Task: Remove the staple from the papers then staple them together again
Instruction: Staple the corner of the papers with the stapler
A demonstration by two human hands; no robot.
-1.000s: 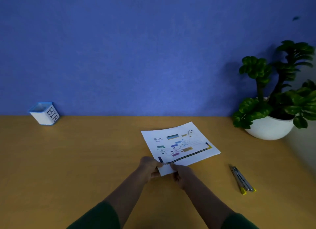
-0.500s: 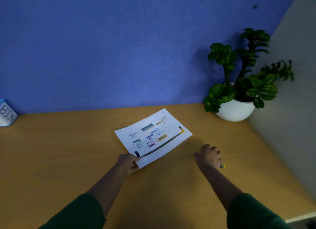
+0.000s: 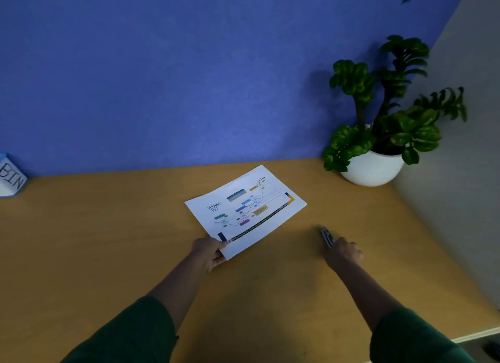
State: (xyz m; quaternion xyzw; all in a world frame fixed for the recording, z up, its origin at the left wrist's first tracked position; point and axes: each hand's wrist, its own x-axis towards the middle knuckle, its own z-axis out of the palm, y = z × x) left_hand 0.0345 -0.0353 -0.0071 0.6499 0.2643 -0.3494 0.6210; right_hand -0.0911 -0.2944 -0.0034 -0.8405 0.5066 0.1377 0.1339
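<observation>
The white papers [image 3: 244,209] with a colourful chart lie slanted on the wooden desk [image 3: 108,240]. My left hand [image 3: 208,253] pinches their near left corner. To the right, my right hand [image 3: 343,253] grips the near end of a slim metal tool [image 3: 326,236], which looks like the staple remover; its grey far end sticks out beyond my fingers. The staple itself is too small to make out.
A potted green plant [image 3: 378,135] in a white bowl stands at the back right corner by the grey side wall. A small white box marked BIN [image 3: 10,177] sits at the far left against the blue wall. The desk's right edge runs close to my right arm.
My right hand left the paper corner, reached right to the metal tool and closed on it. My left hand kept hold of the papers. The view swung to the right.
</observation>
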